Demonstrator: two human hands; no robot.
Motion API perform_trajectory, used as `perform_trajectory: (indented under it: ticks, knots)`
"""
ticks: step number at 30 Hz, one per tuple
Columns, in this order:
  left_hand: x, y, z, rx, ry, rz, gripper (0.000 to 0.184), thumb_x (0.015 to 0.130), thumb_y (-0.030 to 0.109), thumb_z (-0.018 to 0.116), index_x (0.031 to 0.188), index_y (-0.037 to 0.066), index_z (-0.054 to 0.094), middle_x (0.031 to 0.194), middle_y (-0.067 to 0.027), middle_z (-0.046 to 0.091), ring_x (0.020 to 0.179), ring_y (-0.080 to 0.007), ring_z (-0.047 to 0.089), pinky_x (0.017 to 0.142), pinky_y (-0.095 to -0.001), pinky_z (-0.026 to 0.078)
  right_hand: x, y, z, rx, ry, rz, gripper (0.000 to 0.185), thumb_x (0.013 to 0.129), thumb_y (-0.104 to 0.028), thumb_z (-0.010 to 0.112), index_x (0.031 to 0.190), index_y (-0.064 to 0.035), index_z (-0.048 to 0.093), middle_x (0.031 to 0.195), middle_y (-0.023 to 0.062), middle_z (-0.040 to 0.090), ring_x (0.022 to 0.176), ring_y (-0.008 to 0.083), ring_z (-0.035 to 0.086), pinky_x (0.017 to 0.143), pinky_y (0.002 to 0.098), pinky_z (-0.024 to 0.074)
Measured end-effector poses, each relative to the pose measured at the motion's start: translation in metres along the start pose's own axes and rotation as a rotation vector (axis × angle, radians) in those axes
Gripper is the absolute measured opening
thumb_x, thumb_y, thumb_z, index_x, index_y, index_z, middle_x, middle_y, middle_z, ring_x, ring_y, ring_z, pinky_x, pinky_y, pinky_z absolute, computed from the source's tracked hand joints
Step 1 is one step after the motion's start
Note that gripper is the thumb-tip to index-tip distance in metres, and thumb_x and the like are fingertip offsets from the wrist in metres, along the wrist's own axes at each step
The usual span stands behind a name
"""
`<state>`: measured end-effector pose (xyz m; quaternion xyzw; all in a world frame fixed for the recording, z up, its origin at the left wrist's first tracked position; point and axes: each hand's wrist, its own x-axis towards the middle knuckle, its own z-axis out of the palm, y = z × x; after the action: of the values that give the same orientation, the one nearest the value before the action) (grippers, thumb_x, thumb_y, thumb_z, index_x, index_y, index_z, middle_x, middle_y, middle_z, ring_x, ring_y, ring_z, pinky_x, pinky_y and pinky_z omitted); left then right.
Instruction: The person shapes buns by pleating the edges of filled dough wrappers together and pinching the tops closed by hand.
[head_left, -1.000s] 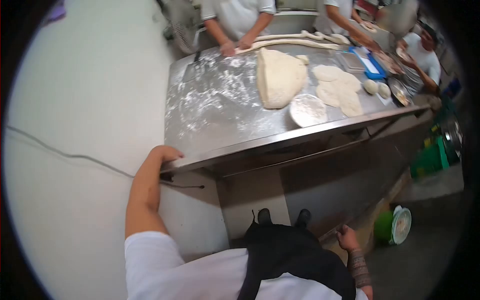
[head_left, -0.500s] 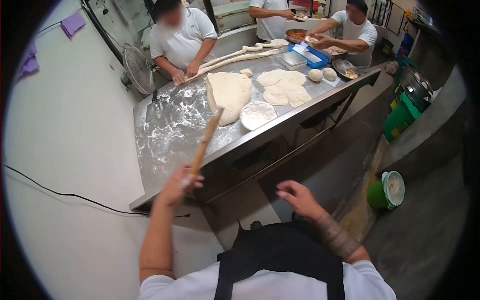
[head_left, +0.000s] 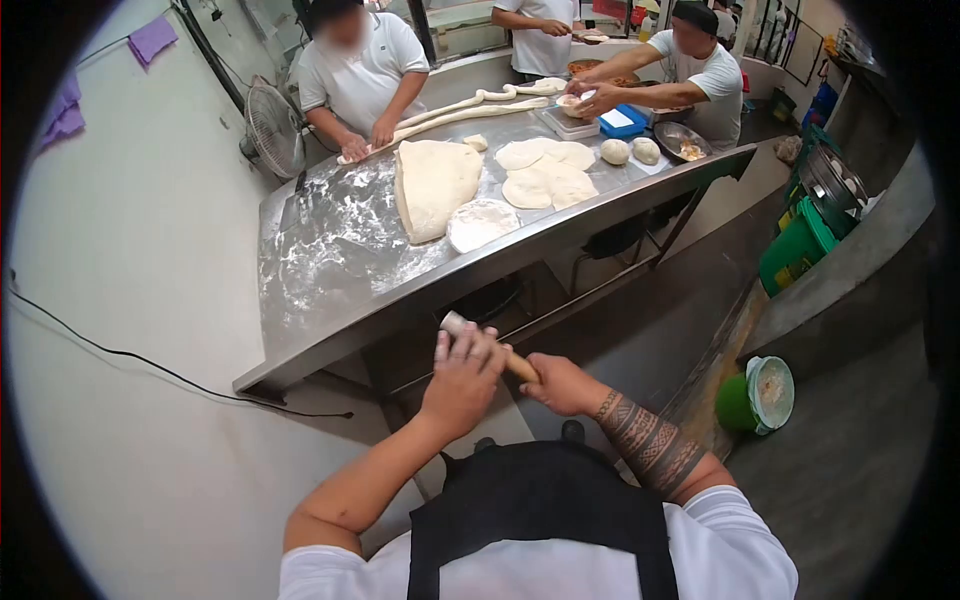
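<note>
A wooden rolling pin (head_left: 519, 366) is held slantwise in front of my apron, short of the table's near edge. My right hand (head_left: 562, 384) is closed round its lower right end. Across its upper left part lies my left hand (head_left: 465, 375), fingers curled over the wood, with the pale, floury tip showing past them. Beyond, on the metal table (head_left: 330, 290), rest a thick slab of dough (head_left: 435, 190) and a round, flour-covered container (head_left: 482, 226). Flattened dough sheets (head_left: 547, 172) lie to their right.
A metal table edge (head_left: 500, 243) runs diagonally ahead of me. Co-workers stand across it, one handling long dough ropes (head_left: 470, 115). A fan (head_left: 272, 130) is at the left wall. A green bucket (head_left: 755, 395) stands on the floor at right, and a black cord (head_left: 150, 388) hangs at left.
The rolling pin has come back from over the table towards my body. My right hand has taken hold of one end, and my left hand has shifted along it.
</note>
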<state>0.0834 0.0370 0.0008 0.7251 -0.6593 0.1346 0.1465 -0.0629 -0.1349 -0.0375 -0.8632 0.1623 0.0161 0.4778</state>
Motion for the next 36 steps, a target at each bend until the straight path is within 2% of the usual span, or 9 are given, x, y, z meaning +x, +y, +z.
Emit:
perform_trajectory:
  ticks: [2,5,6,14,18,21,26,32,36]
  knots:
    - [0.021,0.013,0.015,0.124,-0.060,0.254,0.036,0.086,0.019,0.067,0.119,0.008,0.065,0.119,-0.0194,0.064,0.121,-0.0380,0.059,0.103,-0.0523,0.046,-0.009,0.010,-0.011,-0.094,-0.049,-0.201,0.029,0.090,-0.023,0.070,0.102,-0.0005,0.056,0.093,0.0228,0.065,0.093,0.0425,0.065,0.080,0.0471,0.0517]
    - [0.061,0.028,0.027,-0.099,-0.682,-0.023,0.019,0.088,0.020,0.060,0.099,0.007,0.070,0.096,-0.0177,0.072,0.098,-0.0339,0.071,0.085,-0.0486,0.055,-0.030,0.004,-0.045,-0.276,-0.191,-0.124,0.028,0.092,-0.025,0.067,0.099,-0.0017,0.053,0.092,0.0218,0.066,0.092,0.0423,0.066,0.079,0.0496,0.0518]
    - [0.062,0.020,0.042,-0.071,-0.523,0.009,0.014,0.085,0.024,0.067,0.085,0.010,0.069,0.080,-0.0128,0.073,0.079,-0.0320,0.073,0.070,-0.0476,0.057,-0.038,0.005,-0.058,-0.322,-0.190,-0.105,0.026,0.092,-0.025,0.066,0.100,-0.0024,0.054,0.092,0.0212,0.067,0.091,0.0419,0.066,0.078,0.0504,0.0521]
    - [0.097,0.018,0.027,0.048,-1.115,-0.258,0.036,0.080,0.032,0.077,0.110,0.013,0.071,0.093,-0.0117,0.073,0.091,-0.0339,0.071,0.081,-0.0455,0.056,-0.093,0.046,-0.140,-0.536,-0.202,-0.058,0.018,0.094,-0.022,0.061,0.097,-0.0057,0.054,0.078,0.0171,0.068,0.074,0.0407,0.068,0.065,0.0526,0.0525]
    - [0.091,0.047,0.023,-0.369,-0.244,0.070,0.053,0.083,0.029,0.077,0.129,0.008,0.058,0.102,-0.0120,0.066,0.100,-0.0350,0.064,0.094,-0.0445,0.049,-0.073,0.065,-0.156,-0.561,-0.168,-0.187,0.019,0.093,-0.022,0.062,0.097,-0.0061,0.054,0.078,0.0166,0.067,0.074,0.0400,0.067,0.066,0.0524,0.0523]
    - [0.112,0.068,0.010,-0.249,-0.490,-0.102,0.044,0.085,0.025,0.075,0.124,0.010,0.061,0.096,-0.0118,0.065,0.095,-0.0348,0.063,0.087,-0.0461,0.049,-0.043,0.045,-0.167,-0.561,-0.130,-0.345,0.022,0.091,-0.023,0.067,0.100,-0.0068,0.055,0.083,0.0150,0.066,0.082,0.0369,0.068,0.075,0.0502,0.0517]
    - [0.113,-0.026,-0.041,-0.061,-0.236,-0.351,0.024,0.084,0.010,0.070,0.108,0.006,0.070,0.102,-0.0164,0.070,0.096,-0.0373,0.066,0.086,-0.0476,0.051,-0.012,0.015,-0.216,-0.538,0.305,-0.504,0.066,0.081,-0.017,0.079,0.141,-0.0068,0.053,0.126,0.0172,0.061,0.119,0.0344,0.057,0.102,0.0483,0.0427]
    - [0.060,-0.203,-0.068,-0.137,-0.473,-0.817,0.042,0.087,0.009,0.074,0.128,0.007,0.065,0.119,-0.0191,0.069,0.112,-0.0390,0.063,0.096,-0.0450,0.050,-0.037,0.093,-0.240,-0.344,0.554,-0.167,0.052,0.088,-0.015,0.072,0.136,-0.0033,0.055,0.125,0.0191,0.062,0.118,0.0370,0.059,0.103,0.0464,0.0459]
    - [0.038,-0.274,-0.012,-0.142,-0.785,-0.739,0.043,0.089,0.018,0.075,0.130,0.010,0.066,0.118,-0.0173,0.071,0.110,-0.0361,0.066,0.096,-0.0430,0.051,-0.078,0.117,-0.212,-0.208,0.437,0.102,0.048,0.089,-0.016,0.072,0.132,-0.0021,0.058,0.124,0.0199,0.063,0.115,0.0364,0.062,0.100,0.0445,0.0493]
